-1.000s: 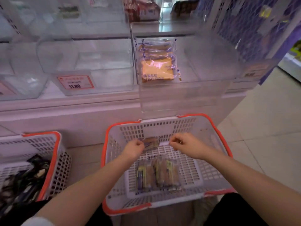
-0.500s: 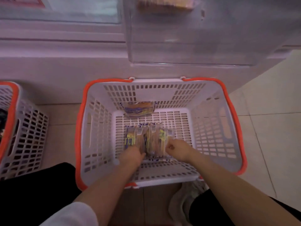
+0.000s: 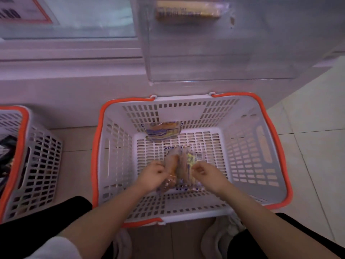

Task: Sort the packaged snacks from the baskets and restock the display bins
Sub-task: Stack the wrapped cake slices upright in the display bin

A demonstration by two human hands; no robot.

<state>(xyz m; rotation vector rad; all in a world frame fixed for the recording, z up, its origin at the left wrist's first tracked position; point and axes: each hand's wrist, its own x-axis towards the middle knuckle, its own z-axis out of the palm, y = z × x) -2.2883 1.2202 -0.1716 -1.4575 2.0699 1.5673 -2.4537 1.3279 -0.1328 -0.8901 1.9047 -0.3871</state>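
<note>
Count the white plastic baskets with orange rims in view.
2. One white plastic basket with an orange rim sits centre, under both hands; a second is cut off at the left edge.

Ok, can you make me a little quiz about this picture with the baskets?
1. True or false: both hands are inside the middle basket.
2. Which packet is nobody touching? A) the one leaning on the basket's far wall B) the bundle at the bottom
3. What colour is the basket's rim?

Key:
1. True: the left hand and right hand grip the packet bundle.
2. A, the lone packet.
3. Orange.
</note>
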